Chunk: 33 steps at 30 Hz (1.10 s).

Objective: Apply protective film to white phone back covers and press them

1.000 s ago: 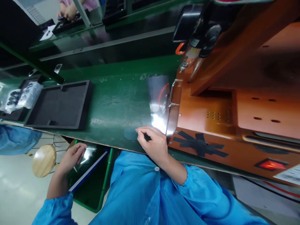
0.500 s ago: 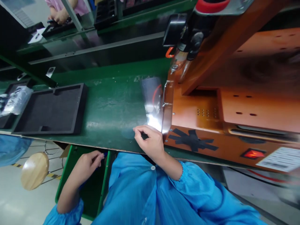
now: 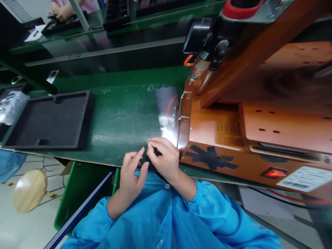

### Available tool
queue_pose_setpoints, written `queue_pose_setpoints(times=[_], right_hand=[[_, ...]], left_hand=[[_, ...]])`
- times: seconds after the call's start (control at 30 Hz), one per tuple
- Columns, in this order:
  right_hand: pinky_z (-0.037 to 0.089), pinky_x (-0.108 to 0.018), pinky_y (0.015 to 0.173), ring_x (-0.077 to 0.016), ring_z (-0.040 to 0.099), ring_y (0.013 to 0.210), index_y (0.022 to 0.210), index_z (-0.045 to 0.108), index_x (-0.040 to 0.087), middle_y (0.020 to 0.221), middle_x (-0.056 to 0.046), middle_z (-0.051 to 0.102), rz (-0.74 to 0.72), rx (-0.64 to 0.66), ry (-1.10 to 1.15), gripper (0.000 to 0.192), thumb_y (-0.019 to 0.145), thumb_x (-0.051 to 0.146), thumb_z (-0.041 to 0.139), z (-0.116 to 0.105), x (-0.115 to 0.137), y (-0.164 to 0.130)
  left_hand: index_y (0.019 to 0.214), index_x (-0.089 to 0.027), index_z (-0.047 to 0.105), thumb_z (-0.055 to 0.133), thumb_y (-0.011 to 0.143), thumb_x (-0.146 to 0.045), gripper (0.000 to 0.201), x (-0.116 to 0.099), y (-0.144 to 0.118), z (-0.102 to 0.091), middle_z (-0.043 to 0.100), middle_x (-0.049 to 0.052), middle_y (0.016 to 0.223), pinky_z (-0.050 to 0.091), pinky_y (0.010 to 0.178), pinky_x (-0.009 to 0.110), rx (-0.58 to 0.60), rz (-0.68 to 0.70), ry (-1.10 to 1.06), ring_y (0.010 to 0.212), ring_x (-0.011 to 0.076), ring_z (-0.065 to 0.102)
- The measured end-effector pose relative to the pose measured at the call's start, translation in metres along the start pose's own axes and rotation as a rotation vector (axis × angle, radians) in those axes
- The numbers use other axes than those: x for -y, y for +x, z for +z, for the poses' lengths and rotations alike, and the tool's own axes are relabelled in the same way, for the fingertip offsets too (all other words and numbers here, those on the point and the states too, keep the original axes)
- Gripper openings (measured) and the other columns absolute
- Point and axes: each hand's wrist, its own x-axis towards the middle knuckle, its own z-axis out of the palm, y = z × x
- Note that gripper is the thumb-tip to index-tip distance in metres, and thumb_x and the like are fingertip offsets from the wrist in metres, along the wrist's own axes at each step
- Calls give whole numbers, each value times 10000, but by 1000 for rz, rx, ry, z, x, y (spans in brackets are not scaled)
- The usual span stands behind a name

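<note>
My right hand (image 3: 164, 157) is over the front edge of the green bench (image 3: 121, 114), thumb and forefinger pinched together. Whatever sits between those fingertips is too small or too clear to make out. Close beside it on the left is my left hand (image 3: 133, 174), its thumb and forefinger apart and its fingertips near the right hand's pinch. I see nothing held in it. Just beyond the right hand, a shiny clear sheet (image 3: 167, 107) lies on the bench against the orange machine (image 3: 215, 135).
A black foam tray (image 3: 52, 121) lies on the left of the bench, with a clear plastic bag (image 3: 11, 107) beside it. Below the bench edge are a green bin (image 3: 70, 186), a blue-edged strip (image 3: 80, 211) and a wooden stool (image 3: 30, 190). Another person's hands (image 3: 63, 13) show across the bench.
My left hand has risen from over the green bin and moved right, up beside my right hand. The blue-edged strip across the bin now shows. My right hand keeps its pinch.
</note>
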Motion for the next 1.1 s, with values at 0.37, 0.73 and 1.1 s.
queue_pose_setpoints(times=[0.37,0.73,1.1], right_hand=[[650,-328,778,-188,742,859,911,717,183,939,-85,733,89,43,72,158,982,101,602,-3,1,3],[625,-337,773,-192,751,870,1090,785,230,1035,-49,811,-122,162,-145,197,1010,162,619,-7,1,-7],[608,-308,763,-178,685,860,1127,732,192,1026,-86,712,3,241,81,166,1022,167,604,-8,2,-2]], left_hand=[[870,-200,635,684,973,-145,127,34,15,-11,597,-23,793,450,612,220,-143,-25,50,685,93,540],[1542,-257,568,571,1064,-252,477,8,-4,5,676,96,1168,603,800,296,19,-5,4,952,164,671],[878,-203,776,748,956,-400,214,28,20,-14,672,20,830,534,683,243,-117,-452,-298,766,135,643]])
